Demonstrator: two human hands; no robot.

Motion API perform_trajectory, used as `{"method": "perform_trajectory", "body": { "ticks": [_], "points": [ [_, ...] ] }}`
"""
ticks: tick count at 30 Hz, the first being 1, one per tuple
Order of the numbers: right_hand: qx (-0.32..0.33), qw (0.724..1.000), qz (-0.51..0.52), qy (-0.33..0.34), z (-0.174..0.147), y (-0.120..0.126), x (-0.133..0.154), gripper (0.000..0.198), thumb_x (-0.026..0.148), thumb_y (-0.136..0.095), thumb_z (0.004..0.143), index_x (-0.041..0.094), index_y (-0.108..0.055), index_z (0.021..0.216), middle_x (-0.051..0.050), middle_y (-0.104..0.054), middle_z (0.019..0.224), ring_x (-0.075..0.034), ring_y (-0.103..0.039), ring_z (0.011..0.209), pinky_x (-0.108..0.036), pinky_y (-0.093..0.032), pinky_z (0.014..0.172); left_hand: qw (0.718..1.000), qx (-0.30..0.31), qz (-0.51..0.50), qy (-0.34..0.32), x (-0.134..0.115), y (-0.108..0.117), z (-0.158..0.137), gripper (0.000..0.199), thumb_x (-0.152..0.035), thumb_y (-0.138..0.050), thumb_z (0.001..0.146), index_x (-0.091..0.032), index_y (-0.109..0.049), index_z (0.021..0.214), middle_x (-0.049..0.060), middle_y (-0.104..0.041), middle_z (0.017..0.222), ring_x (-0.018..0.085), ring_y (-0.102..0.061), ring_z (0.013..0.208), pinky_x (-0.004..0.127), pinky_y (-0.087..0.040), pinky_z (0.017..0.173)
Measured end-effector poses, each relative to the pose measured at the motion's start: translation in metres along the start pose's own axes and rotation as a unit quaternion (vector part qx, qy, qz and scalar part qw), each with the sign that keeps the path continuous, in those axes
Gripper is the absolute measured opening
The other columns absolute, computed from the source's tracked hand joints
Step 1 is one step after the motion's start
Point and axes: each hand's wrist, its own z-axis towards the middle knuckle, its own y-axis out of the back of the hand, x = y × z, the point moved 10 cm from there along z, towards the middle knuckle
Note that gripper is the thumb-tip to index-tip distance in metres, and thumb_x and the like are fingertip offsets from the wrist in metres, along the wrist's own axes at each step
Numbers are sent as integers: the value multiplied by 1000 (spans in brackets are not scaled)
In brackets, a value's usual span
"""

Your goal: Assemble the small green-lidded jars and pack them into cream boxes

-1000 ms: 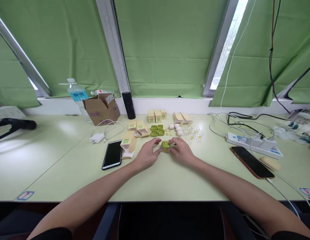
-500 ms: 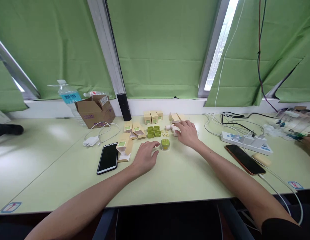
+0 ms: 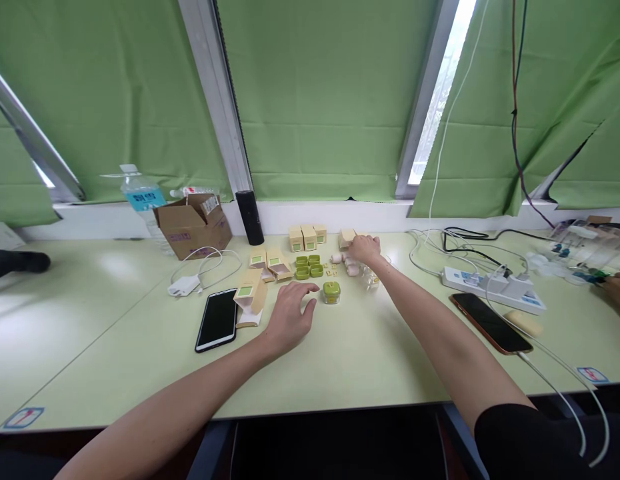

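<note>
My left hand [image 3: 292, 309] rests on the table with thumb and forefinger apart, holding nothing. Just right of its fingertips stands a small clear container with a green lid [image 3: 331, 292]. My right hand [image 3: 365, 249] is stretched toward the back, over small cream cardboard boxes [image 3: 347, 238]. Its fingers point down and their tips are hidden, so I cannot tell whether they grip a box. Close below it lie pale pink-white pieces [image 3: 351, 268] and clear containers [image 3: 372, 277]. Several green lids [image 3: 309, 267] sit in the middle, beside tiny yellow pieces [image 3: 331, 269].
Opened cream boxes [image 3: 250, 291] lie beside a phone [image 3: 217, 320] on the left. Behind them are a brown carton [image 3: 194, 230], a water bottle [image 3: 143, 199] and a black cylinder [image 3: 249, 218]. A power strip [image 3: 493, 289], cables and another phone [image 3: 490, 323] lie right; another person's hand [image 3: 617, 291] shows there.
My right hand has moved back and slightly left, from the pale pieces to the cream boxes, uncovering clear containers. My left hand has stayed nearly still.
</note>
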Motion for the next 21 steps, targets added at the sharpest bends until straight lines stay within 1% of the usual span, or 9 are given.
{"method": "perform_trajectory", "body": {
  "ticks": [3,7,9,11,14,16,17,19,21],
  "points": [
    [-66,996,52,40,-14,23,8,41,22,-34,104,16,-73,115,-17,-71,126,-30,-59,123,-45,-35,105,999,-12,-39,17,4,6,4,22,-23,-50,96,-22,-63,114,8,-72,114,26,-66,110,47,-49,103],
    [-142,974,148,92,-51,44,12,48,28,-25,108,23,-64,136,-9,-68,137,-23,-61,124,-42,-43,106,988,-44,-140,51,13,17,13,24,-33,-48,101,-22,-54,123,11,-70,124,27,-64,119,49,-46,107],
    [-197,911,325,157,-83,56,13,42,34,-37,106,22,-71,127,-10,-73,130,-25,-63,123,-43,-48,104,973,-57,-212,71,18,19,19,31,-40,-49,103,-23,-47,128,13,-68,128,27,-63,123,49,-47,107],
    [-190,868,417,194,-114,52,15,35,40,-49,103,25,-74,121,-7,-76,122,-26,-66,119,-44,-50,104,948,-55,-303,86,22,16,24,39,-48,-51,102,-24,-40,132,16,-64,134,27,-63,125,49,-50,106],
    [-150,840,469,227,-155,39,26,30,41,-55,101,28,-75,119,-6,-75,123,-25,-66,119,-45,-49,105,887,-40,-448,101,21,7,30,48,-58,-53,100,-26,-33,130,16,-60,139,24,-67,119,49,-54,105],
    [-120,841,459,259,-176,30,37,28,38,-54,103,30,-74,121,-6,-75,123,-25,-66,119,-47,-47,106,856,-35,-503,109,18,4,31,47,-60,-54,99,-28,-32,124,11,-62,134,21,-69,114,47,-56,103],
    [-110,844,446,279,-185,28,43,27,38,-55,103,31,-75,120,-6,-76,120,-26,-67,117,-48,-47,105,849,-34,-515,116,18,3,30,46,-60,-56,98,-28,-33,121,8,-63,130,19,-69,111,45,-57,102],
    [-84,851,413,313,-197,21,54,25,36,-55,103,30,-74,117,-6,-76,113,-26,-69,109,-49,-48,101,847,-37,-514,132,19,3,27,43,-58,-60,96,-29,-34,114,3,-65,120,17,-69,106,40,-59,96],
    [-74,858,390,325,-200,19,58,21,35,-57,101,29,-72,115,-6,-76,105,-25,-69,101,-49,-49,98,856,-40,-494,148,22,5,22,40,-55,-62,95,-28,-35,109,1,-65,114,16,-68,101,36,-60,90]
  ]
}}
